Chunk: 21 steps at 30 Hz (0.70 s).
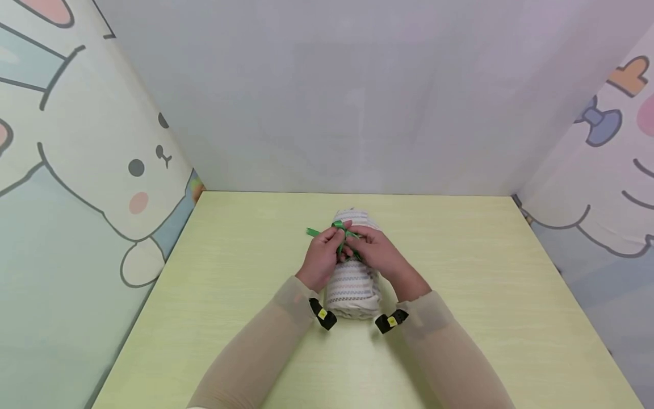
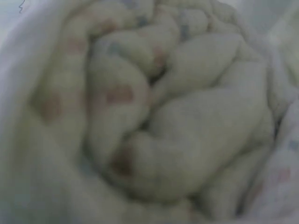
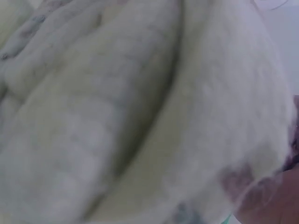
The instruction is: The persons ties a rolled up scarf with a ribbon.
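Observation:
A rolled-up whitish towel (image 1: 352,289) with rows of small patterned stripes lies lengthwise before me. Around its middle there is a green ribbon (image 1: 338,225), looped on top, with one tail sticking out to the left. My left hand (image 1: 321,257) pinches the ribbon from the left side. From the right, my right hand (image 1: 380,250) pinches it too, and the fingertips of both hands nearly meet over the roll. The fingers partly hide the knot. Blurred folds of the towel's coiled end (image 2: 196,130) fill the left wrist view; the towel (image 3: 117,102) also fills most of the right wrist view.
The roll lies on a pale yellow-green table (image 1: 235,238). Behind the table rises a plain grey-white wall (image 1: 327,113). Panels with cartoon animals stand at the left (image 1: 92,170) and right. Each wrist wears a small black camera on a band.

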Tool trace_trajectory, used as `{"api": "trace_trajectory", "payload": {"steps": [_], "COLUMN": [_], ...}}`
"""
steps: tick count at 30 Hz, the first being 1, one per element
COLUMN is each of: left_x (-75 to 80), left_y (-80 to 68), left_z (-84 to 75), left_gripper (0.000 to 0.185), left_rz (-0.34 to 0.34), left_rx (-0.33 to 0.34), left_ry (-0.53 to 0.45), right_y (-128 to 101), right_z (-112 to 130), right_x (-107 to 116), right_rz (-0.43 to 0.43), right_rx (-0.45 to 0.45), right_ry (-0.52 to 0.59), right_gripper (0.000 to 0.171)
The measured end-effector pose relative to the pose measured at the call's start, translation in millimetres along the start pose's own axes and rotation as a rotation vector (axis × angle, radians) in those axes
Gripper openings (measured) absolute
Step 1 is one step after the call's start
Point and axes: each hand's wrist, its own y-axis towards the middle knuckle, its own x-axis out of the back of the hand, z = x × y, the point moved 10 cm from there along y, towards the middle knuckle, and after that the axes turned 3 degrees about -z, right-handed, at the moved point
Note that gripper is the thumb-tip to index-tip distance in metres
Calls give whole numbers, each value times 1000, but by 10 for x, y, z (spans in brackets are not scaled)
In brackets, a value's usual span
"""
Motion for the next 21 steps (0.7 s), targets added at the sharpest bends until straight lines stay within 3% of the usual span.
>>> {"api": "trace_trajectory", "payload": {"steps": [6, 10, 13, 21], "left_x": [46, 70, 49, -47], "left_y": [1, 16, 21, 39], "left_z": [-2, 8, 4, -13], "left_gripper": [34, 34, 35, 30], "left_rz": [-55, -67, -41, 51], "left_rx": [-9, -15, -20, -19], "left_ry": [-23, -51, -75, 0], "right_y": [-4, -2, -12, -19], "right_z": [67, 67, 66, 66], "right_x": [-78, -89, -62, -16], "right_rz": [49, 42, 17, 12], "right_rx": [62, 59, 32, 17], "right_ry": [-118, -150, -136, -98], "right_gripper": [41, 61, 71, 67]}}
